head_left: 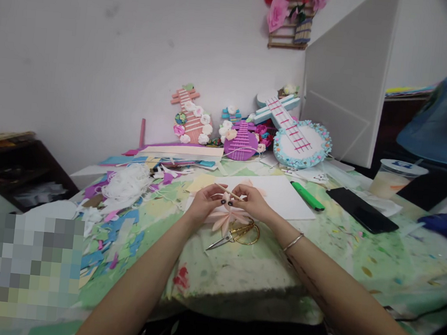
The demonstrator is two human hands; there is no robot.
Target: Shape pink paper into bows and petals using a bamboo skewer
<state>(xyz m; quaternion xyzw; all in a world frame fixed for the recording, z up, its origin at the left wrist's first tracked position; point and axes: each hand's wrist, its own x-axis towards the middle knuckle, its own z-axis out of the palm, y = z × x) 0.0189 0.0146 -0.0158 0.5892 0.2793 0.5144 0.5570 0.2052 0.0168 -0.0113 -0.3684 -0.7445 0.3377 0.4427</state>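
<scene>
My left hand (205, 203) and my right hand (254, 202) meet over the near middle of the table, fingers closed. A thin tan stick (226, 190) slants between them, and both hands grip it. Pale pink paper, apparently a petal, shows between the fingertips, though the fingers cover most of it. Just below the hands lie pink paper petals (225, 221) spread like a fan. Gold-handled scissors (232, 237) rest against these petals, blades pointing left toward me. Behind the hands, a white sheet (287, 197) lies flat on the table.
Paper scraps (122, 231) and a tangle of white string (127, 184) cover the left side. To the right are a green cutter (307, 195), a black phone (361, 210) and a lidded cup (396, 179). Decorated paper instruments (300, 143) lean against the wall.
</scene>
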